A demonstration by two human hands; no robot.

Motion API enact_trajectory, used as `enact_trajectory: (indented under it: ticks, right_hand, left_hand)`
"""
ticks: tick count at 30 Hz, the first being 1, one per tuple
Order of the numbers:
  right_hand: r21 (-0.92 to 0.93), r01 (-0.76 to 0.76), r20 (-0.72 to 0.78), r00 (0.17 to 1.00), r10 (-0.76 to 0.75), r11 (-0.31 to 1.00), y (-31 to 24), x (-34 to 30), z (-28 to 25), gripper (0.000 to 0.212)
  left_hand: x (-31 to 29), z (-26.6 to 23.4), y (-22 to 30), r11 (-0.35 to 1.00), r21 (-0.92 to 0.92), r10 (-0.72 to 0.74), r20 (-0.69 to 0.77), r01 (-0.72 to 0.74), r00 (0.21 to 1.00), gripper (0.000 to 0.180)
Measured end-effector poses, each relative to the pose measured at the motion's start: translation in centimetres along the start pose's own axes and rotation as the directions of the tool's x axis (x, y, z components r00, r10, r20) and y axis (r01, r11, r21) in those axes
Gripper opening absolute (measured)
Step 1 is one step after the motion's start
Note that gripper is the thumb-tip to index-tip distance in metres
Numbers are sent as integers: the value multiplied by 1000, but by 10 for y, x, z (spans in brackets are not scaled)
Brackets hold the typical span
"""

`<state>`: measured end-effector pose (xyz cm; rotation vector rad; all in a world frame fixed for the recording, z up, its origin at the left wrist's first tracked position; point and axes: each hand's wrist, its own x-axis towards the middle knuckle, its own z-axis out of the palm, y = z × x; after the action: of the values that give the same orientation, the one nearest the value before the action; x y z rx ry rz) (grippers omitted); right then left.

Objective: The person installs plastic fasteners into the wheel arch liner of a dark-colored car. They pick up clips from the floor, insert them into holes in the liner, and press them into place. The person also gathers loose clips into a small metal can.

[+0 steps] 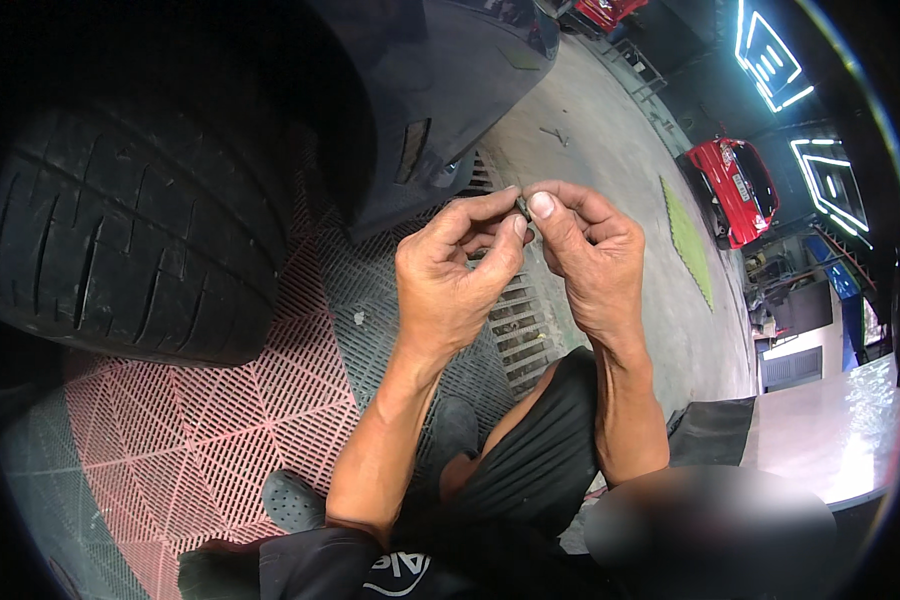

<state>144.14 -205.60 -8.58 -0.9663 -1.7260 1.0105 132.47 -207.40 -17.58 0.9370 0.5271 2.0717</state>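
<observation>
Both hands meet above the grey plastic floor grating (370, 290): left hand (450, 270) and right hand (585, 250) pinch 1 small dark metal piece (522, 208) between fingertips, beside the black rubber tyre (120, 230).

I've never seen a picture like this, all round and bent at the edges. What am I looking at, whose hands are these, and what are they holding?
There is no machine here: a person wears a wide fisheye camera on the head, looking down, which is why straight lines curve near the rim. The two bare hands are that person's own. The left hand and the right hand meet in front of the body and pinch one small dark part between the fingertips; it is too small to say what it is. Below lies a floor of pink grid tiles and grey grid tiles. A car tyre stands at the left, and a red car is parked farther off.
</observation>
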Motion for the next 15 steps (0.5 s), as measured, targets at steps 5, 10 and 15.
enact_trajectory:
  ticks: [5, 10, 15]
  right_hand:
    - [-21, 17, -8, 1000, -17, 1000, 1, 1, 5, 23]
    - [-116, 45, -24, 999, -48, 992, -5, 0, 4, 22]
    - [-105, 112, 20, 994, -111, 988, 3, 1, 4, 23]
  left_hand:
    - [2, -4, 0, 1000, 6, -1, -7, 1, 1000, 28]
    - [4, -5, 1, 997, -64, -39, 20, 40, 999, 26]
    - [5, -12, 1, 984, -151, -85, 47, 91, 995, 24]
